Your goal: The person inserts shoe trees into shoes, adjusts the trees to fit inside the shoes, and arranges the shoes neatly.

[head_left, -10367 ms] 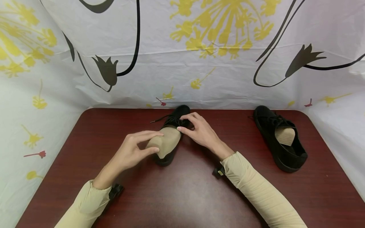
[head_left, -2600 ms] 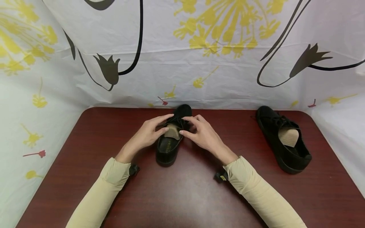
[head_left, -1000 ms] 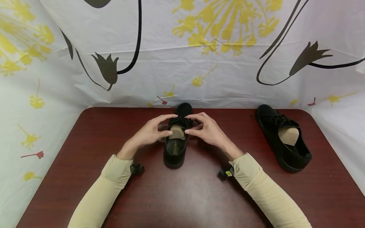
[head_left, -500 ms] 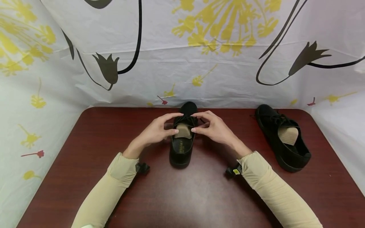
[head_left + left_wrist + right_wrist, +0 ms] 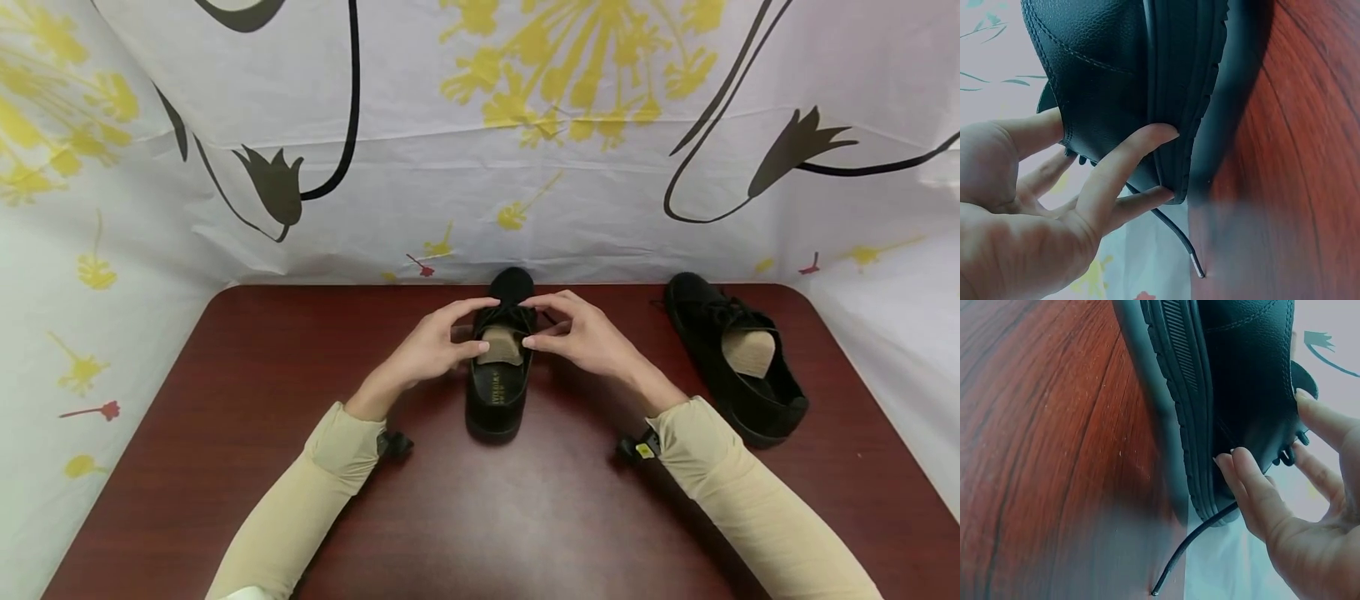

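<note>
A black lace-up shoe (image 5: 497, 417) stands at the back middle of the table, toe toward the cloth wall. Beige stuffing (image 5: 500, 346) fills the front of its opening; gold lettering shows on the insole behind it. My left hand (image 5: 427, 346) holds the shoe's left side, thumb at the opening's edge and, in the left wrist view, other fingers along the upper and sole. My right hand (image 5: 596, 342) grips the opposite side, its thumb at the collar. In the right wrist view, a loose lace (image 5: 1188, 544) hangs past the sole.
A matching black shoe (image 5: 697, 350) stands at the right of the dark red table (image 5: 480, 517), also with beige stuffing (image 5: 748, 353) in its opening. A patterned white cloth (image 5: 420, 200) rises behind the table and along both sides.
Earliest, the beige stuffing was in the hands over the shoe's opening; now it sits inside. Over the last second, both hands have slid the shoe to the right and it points straighter back.
</note>
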Demonstrator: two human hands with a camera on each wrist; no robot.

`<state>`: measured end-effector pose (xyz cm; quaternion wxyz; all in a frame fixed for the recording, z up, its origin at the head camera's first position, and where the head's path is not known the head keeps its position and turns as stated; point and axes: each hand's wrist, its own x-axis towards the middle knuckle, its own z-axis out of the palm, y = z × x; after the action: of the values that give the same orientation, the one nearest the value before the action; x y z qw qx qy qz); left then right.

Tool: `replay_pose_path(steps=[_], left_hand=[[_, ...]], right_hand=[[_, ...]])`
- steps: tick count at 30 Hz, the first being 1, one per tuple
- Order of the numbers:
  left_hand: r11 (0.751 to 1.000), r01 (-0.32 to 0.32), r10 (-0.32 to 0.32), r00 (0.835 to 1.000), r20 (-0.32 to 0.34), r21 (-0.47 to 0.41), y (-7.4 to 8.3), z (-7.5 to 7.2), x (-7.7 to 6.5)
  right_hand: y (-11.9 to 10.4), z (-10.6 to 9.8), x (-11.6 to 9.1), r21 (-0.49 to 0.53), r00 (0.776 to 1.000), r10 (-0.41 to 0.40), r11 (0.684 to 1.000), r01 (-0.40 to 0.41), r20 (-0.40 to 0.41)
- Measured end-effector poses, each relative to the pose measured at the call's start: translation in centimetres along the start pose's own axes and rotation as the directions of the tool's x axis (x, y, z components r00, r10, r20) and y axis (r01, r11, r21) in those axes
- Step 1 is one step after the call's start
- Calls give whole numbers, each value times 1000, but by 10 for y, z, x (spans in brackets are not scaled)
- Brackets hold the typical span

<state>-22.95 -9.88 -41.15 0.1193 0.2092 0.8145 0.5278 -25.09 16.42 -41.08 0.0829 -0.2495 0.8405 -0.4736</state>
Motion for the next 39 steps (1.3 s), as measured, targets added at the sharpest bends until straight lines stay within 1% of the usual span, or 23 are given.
replay_pose_path(steps=[2, 5, 9, 12, 14, 20, 25, 28, 32, 36, 39], left_hand=[[1000, -3, 3, 1000, -2, 3, 0, 2, 1], [999, -18, 18, 1000, -14, 36, 0, 5, 3], [999, -21, 22, 1000, -19, 34, 3, 10, 6], [1000, -8, 8, 1000, -12, -2, 7, 15, 8], [1000, 7, -7, 1000, -18, -2, 9, 19, 10], [997, 78, -78, 996, -48, -4, 14, 28, 14], [993, 117, -116, 992, -49, 14, 17, 32, 17], [991, 136, -136, 990, -39, -3, 20, 35, 20], [990, 143, -143, 990, -19, -21, 24, 40, 24], [991, 135, -135, 991, -16, 1, 29, 45, 29], [989, 148, -148, 989, -18, 5, 34, 50, 33]], right_hand=[[0, -2, -1, -4, 1000, 4, 1000, -4, 9], [0, -6, -3, -12, 1000, 6, 1000, -6, 21], [1, -12, -6, -13, 999, 16, 1000, -16, 32], [3, -17, -9, -13, 999, 36, 999, -35, 38], [4, -20, -11, -14, 998, 44, 999, -43, 45], [6, -26, -14, -32, 997, 59, 998, -57, 52], [8, -31, -17, -58, 996, 69, 996, -66, 58], [10, -35, -20, -85, 995, 74, 994, -69, 66], [12, -42, -24, -85, 994, 83, 993, -77, 76], [13, -51, -27, -88, 994, 75, 994, -69, 75], [13, -57, -30, -108, 993, 88, 991, -80, 76]])
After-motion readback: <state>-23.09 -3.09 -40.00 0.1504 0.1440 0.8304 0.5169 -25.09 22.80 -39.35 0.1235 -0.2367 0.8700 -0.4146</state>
